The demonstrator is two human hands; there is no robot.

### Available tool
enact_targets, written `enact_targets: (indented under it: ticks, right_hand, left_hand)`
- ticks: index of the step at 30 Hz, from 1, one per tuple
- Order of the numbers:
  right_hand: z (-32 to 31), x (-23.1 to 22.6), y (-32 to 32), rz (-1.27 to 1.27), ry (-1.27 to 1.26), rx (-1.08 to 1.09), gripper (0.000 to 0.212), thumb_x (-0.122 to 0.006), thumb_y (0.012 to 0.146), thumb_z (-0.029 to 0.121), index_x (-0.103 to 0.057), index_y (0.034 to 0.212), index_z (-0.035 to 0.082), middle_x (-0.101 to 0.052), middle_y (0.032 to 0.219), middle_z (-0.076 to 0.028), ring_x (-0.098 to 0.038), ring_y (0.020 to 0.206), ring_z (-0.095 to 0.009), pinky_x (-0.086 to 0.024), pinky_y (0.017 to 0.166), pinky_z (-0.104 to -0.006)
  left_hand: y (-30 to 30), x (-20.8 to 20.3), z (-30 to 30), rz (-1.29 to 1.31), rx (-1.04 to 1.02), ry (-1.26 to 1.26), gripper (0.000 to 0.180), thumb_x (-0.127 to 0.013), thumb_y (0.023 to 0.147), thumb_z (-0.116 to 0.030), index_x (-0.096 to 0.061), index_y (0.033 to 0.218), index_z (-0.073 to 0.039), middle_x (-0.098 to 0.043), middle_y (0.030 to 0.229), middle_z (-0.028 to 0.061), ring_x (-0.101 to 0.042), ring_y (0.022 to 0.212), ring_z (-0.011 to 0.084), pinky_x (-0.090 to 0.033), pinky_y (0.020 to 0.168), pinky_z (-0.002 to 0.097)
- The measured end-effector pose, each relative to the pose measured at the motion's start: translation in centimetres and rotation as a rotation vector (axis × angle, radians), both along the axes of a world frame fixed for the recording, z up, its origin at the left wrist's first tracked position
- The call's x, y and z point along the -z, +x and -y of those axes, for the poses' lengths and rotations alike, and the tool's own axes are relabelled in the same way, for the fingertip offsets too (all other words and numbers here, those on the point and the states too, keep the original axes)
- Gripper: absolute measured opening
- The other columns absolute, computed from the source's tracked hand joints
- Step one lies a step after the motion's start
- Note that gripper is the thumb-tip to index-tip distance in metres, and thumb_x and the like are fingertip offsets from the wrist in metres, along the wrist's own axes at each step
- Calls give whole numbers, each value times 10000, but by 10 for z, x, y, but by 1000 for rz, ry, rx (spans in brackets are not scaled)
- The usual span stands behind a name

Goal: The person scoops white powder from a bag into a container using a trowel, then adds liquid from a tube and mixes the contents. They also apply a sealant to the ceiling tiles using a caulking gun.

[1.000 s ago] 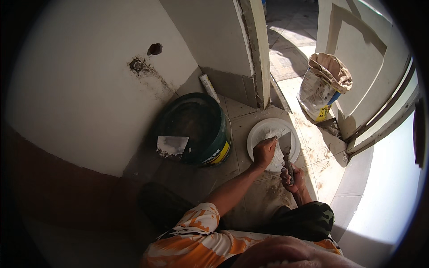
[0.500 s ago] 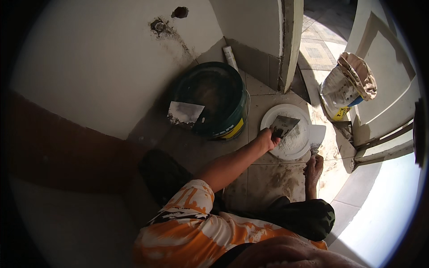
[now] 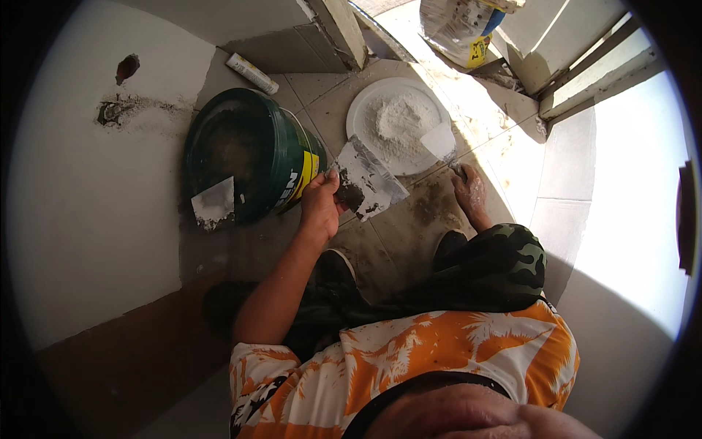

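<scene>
My left hand (image 3: 322, 205) is closed around a wide scraper, its metal blade (image 3: 374, 175) smeared with pale and dark residue. That blade is beside the near left rim of a round white plate (image 3: 356, 110). A mound of white powder (image 3: 404, 119) lies on the plate. My right hand (image 3: 472, 192) grips a putty knife (image 3: 439, 142), whose pale blade reaches over the plate's near right edge into the powder. Its handle is mostly hidden by my fingers.
A dark green lidded bucket (image 3: 238, 135) stands left of the plate, with another stained blade (image 3: 215, 203) on its lid. Behind it lies a white tube (image 3: 252, 73). An opened bag (image 3: 461, 33) stands at the far right by a door frame (image 3: 338, 33).
My view has swung, shifting the scene. The left hand's scraper has moved off the powder toward me and turned its blade. The right hand's putty knife has moved inward over the plate.
</scene>
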State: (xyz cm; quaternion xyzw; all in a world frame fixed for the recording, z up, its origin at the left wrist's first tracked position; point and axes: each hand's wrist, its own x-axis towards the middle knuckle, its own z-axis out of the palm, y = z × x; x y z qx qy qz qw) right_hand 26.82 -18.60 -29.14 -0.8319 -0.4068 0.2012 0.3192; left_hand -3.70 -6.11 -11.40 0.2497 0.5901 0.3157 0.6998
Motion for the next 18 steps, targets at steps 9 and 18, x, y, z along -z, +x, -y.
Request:
enact_targets:
  ticks: [9, 18]
  right_hand:
    - [-8, 17, 60, 302, -17, -110, 408, -614, 783, 49, -699, 1174, 125, -667, 1088, -121, -569, 1087, -358, -448, 921, -497]
    - [-25, 16, 32, 320, 4, -210, 378, -645, 830, 105, -680, 1206, 124, -608, 1077, -188, -548, 1088, -404, -433, 951, -526]
  left_hand:
    - [3, 209, -61, -530, -200, 79, 365, -552, 996, -181, -626, 1320, -30, -651, 1301, 104, -617, 1129, 215, -478, 949, 368]
    - [-21, 256, -86, -629, -287, 189, 454, -498, 1001, -181, -532, 1416, -2, -610, 1370, 195, -603, 1221, 328, -464, 1001, 396]
